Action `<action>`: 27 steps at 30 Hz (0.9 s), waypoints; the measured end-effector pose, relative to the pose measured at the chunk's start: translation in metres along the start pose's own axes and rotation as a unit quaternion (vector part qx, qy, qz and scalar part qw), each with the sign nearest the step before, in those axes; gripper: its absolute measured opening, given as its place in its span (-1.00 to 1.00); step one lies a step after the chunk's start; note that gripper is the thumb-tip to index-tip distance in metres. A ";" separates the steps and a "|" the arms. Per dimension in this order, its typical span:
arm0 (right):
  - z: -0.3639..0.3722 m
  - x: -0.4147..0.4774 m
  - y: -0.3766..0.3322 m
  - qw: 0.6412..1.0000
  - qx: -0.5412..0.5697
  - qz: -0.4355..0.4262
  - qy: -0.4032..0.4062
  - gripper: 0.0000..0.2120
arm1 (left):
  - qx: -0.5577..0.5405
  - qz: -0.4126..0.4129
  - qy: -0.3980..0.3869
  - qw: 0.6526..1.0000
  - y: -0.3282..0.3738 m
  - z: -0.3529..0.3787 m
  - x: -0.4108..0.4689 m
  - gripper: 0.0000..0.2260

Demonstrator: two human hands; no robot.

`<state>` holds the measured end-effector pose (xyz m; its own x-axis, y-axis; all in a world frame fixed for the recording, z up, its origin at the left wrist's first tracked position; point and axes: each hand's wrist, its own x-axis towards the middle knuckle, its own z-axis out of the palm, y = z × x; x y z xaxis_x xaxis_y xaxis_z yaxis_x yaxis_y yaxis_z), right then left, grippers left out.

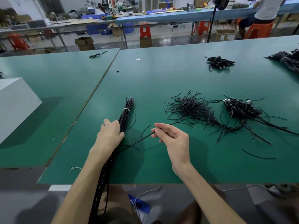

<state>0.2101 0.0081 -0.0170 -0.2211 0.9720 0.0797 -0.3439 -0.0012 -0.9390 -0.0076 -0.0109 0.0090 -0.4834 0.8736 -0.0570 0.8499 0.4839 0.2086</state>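
Left hand (pixel 110 132) grips a long black cable bundle (pixel 125 117), cinched by a white tie (pixel 126 109), its frayed ends pointing to 12 o'clock. Right hand (pixel 171 135) pinches one thin straight wire (pixel 137 142) slanting toward 8 o'clock over the matte green worktop (pixel 161 78).

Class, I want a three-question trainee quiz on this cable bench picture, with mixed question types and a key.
1. True or false: the left hand grips the cable bundle.
2. What does the right hand pinch? A) a single wire B) a plug C) scissors
3. What colour is the tie round the bundle?
Key: 1 true; 2 A; 3 white.
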 end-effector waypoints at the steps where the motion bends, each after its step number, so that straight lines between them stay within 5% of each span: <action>1: 0.000 0.001 -0.001 1.000 0.010 -0.006 0.008 -0.82 | 0.000 0.007 0.009 1.000 0.001 0.001 0.000 -0.84; 12: -0.038 0.045 -0.057 0.976 0.123 -0.118 0.137 -0.80 | -0.069 0.062 0.051 0.994 -0.018 -0.001 0.012 -0.89; 27: -0.026 0.045 -0.019 0.997 0.058 -0.034 0.049 -0.80 | -0.087 0.110 0.089 0.986 0.005 -0.024 0.054 -0.92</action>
<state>0.2306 0.0581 -0.0042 -0.1056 0.9890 0.1041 -0.4589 0.0444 -0.8874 -0.0343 0.0372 0.0307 -0.3334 0.9259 0.1774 0.8968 0.2534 0.3627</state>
